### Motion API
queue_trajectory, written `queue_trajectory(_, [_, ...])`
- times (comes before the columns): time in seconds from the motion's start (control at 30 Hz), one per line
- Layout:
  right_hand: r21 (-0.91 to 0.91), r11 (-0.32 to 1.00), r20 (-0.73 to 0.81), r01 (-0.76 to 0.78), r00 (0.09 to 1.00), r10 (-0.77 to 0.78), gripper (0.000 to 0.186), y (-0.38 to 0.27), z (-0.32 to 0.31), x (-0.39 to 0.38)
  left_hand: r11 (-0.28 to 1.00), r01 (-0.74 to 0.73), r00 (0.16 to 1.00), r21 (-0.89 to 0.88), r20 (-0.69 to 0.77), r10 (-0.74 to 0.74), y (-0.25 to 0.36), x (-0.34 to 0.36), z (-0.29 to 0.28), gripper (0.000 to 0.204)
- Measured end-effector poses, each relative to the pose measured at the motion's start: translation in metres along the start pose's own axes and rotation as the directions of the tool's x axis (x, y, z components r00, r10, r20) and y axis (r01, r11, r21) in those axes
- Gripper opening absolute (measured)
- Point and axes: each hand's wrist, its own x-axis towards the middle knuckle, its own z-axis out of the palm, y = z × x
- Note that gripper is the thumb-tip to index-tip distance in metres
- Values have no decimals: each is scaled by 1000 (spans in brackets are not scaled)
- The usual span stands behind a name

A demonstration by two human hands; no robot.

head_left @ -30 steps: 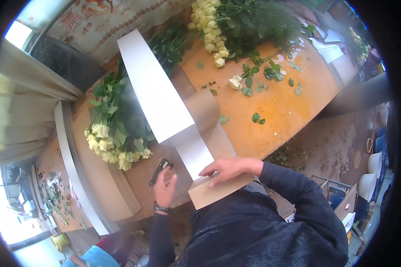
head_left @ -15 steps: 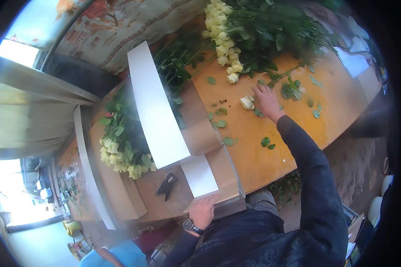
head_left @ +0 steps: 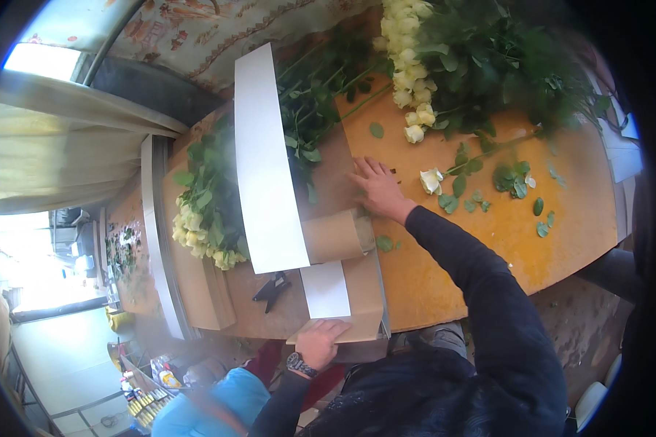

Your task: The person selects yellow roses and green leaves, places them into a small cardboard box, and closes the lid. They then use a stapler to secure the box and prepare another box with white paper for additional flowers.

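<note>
My right hand [head_left: 380, 191] lies on the wooden table [head_left: 444, 277] with its fingers spread, just beside the edge of a brown cardboard sheet [head_left: 324, 182]. It covers the spot below it, so loose leaves there may be hidden. My left hand [head_left: 321, 342] rests flat on the near edge of a cardboard piece [head_left: 361, 313], with its thumb hard to see. To the right of my right hand lies a single cream rose [head_left: 431, 180], its leafy stem stretching to the right. A white paper strip [head_left: 266, 167] spans a bunch of cream roses [head_left: 197, 233].
A large heap of cream roses [head_left: 408, 65] lies at the back right. Black pliers-like tool [head_left: 271, 290] sits left of the white card [head_left: 326, 291]. Scattered leaves [head_left: 514, 180] dot the table. A person in a light blue top [head_left: 211, 408] is at the lower left.
My right hand has moved left, away from the single rose, to the cardboard's edge. My left hand stays on the near cardboard edge. The whole view has shifted somewhat.
</note>
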Motion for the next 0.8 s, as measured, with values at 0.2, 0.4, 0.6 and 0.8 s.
queue_trajectory(0.2, [-65, 991, 128, 119, 986, -110, 64, 11, 13, -68, 999, 39, 999, -9, -16, -39, 9, 1, -4, 54])
queue_trajectory(0.4, [18, 998, 475, 64, 878, -65, 61, -9, -97, -283, 998, 38, 999, -47, 14, -37, 5, 3, -5, 54])
queue_trajectory(0.6, [-128, 933, 381, -336, 852, 359, 29, 3, -199, -413, 999, 1, 1000, -52, -3, -1, 3, 5, -4, 56])
queue_trajectory(0.8, [-21, 637, -448, -770, 577, 683, 79, 178, -171, -293, 999, -33, 999, -43, -29, 32, 2, 8, -4, 58])
